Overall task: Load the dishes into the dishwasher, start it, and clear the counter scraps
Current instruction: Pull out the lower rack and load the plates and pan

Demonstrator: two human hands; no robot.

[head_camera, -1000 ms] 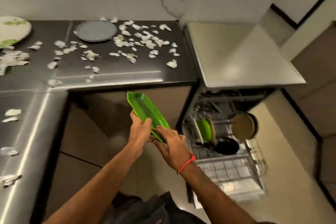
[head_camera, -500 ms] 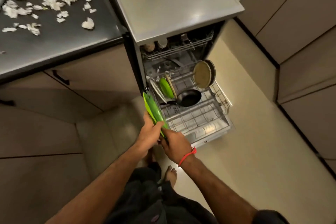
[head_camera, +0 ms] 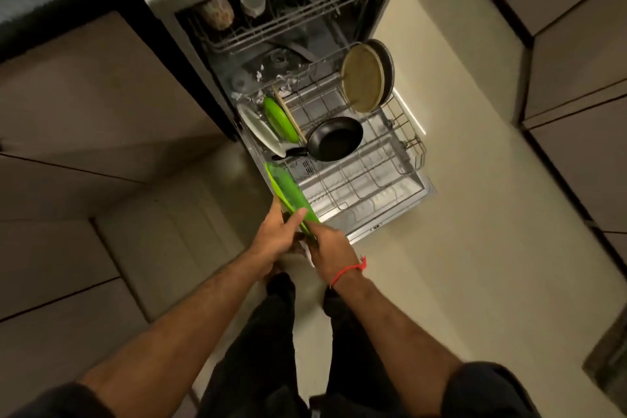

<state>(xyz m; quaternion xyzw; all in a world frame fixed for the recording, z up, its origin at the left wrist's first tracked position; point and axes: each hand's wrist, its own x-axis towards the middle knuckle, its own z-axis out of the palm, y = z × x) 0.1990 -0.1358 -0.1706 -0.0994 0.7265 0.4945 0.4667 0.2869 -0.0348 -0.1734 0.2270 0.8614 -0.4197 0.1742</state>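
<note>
I hold a long green tray (head_camera: 288, 192) on edge over the near left corner of the pulled-out lower rack (head_camera: 359, 180) of the open dishwasher. My left hand (head_camera: 276, 234) grips its near end from the left, thumb across the green face. My right hand (head_camera: 327, 251) grips the same end from the right, a red thread on its wrist. In the rack stand a white plate (head_camera: 259, 131), a green plate (head_camera: 280, 120), a black pan (head_camera: 334, 139) and two round tan plates (head_camera: 366, 78).
The upper rack (head_camera: 291, 15) holds cups and a glass. Small white scraps lie on the dishwasher floor (head_camera: 271, 75) behind the lower rack. Beige cabinets stand at left and right. My legs and feet are below on the pale floor (head_camera: 475, 214).
My view has dropped from the counter with its scraps to the dishwasher. Both hands have carried the green tray down and right, to the lower rack's near left corner.
</note>
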